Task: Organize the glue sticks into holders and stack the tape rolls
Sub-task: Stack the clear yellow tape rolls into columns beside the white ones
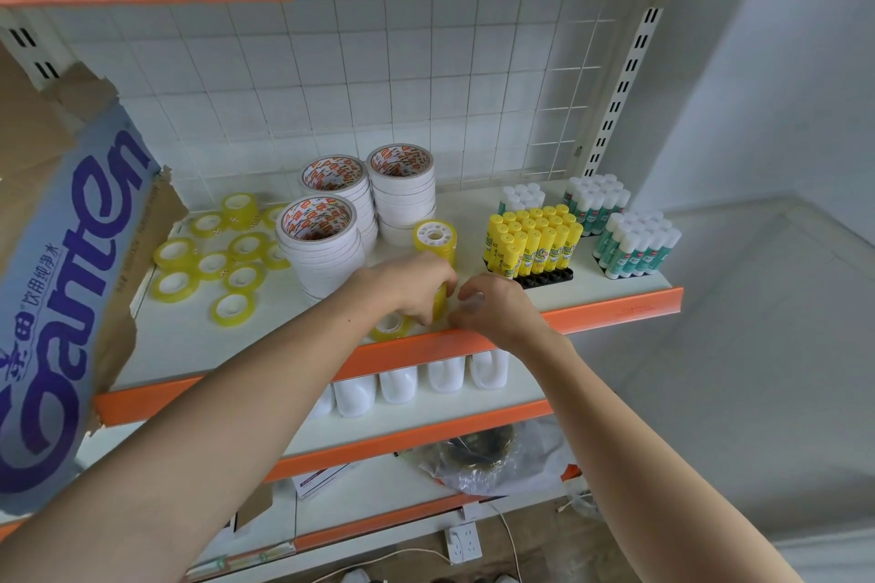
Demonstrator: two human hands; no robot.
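My left hand (pixel 407 284) grips a short stack of small yellow tape rolls (pixel 439 304) near the shelf's front edge. My right hand (pixel 492 304) has its fingers curled against the same stack from the right. One yellow roll (pixel 389 328) lies flat just below my left hand. A taller yellow stack (pixel 435 241) stands behind. Several loose yellow rolls (pixel 222 263) lie scattered to the left. Three stacks of white tape rolls (pixel 326 246) stand in the middle. Yellow glue sticks (pixel 532 241) fill a black holder, and white-capped green glue sticks (pixel 637 246) stand in groups at the right.
A torn cardboard box (pixel 61 279) with blue print leans at the left end of the white shelf (pixel 189 336). A wire grid backs the shelf. White containers (pixel 400 386) sit on the shelf below, with a plastic bag (pixel 497 459) lower down.
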